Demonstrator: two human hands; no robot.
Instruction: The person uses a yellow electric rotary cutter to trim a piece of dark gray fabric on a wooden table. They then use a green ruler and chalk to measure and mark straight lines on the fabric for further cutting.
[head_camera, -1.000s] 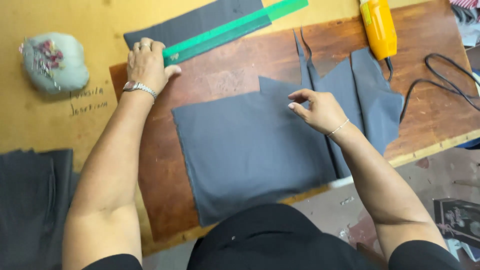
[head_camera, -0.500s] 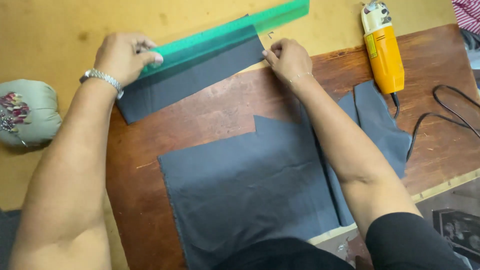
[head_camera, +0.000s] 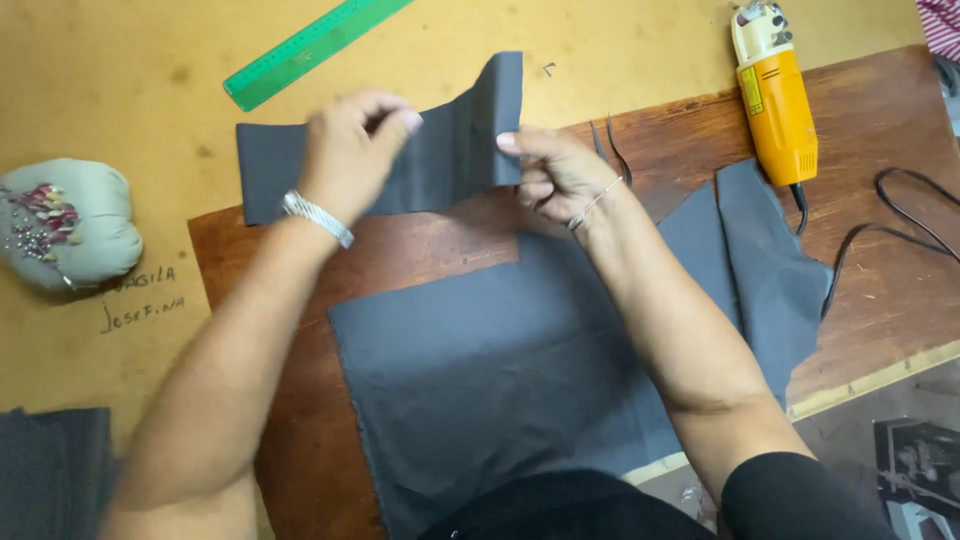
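Fabric's the thing here: both hands are on a dark grey strip (head_camera: 400, 160) lying across the far edge of the brown board (head_camera: 250, 260). The left hand (head_camera: 350, 155) has its fingers curled down over the middle of the strip, and the right hand (head_camera: 555, 175) pinches the strip's right end, which stands lifted and folded up off the table. So the strip is half flat, half in the air.

What I'd worry about: with only one end raised, the flat left part could drag and crease or go crooked. The cloth looks thin and floppy, so it'd slip out of a light pinch easily. The big grey piece (head_camera: 500, 380) lies just near of it, and a dragged corner could ruffle that. The yellow electric cutter (head_camera: 775, 100) sits to the right with its cord (head_camera: 900, 215) trailing, near enough for a swinging elbow to catch. The green ruler (head_camera: 310, 45) and pincushion (head_camera: 65, 225) look well out of the way.
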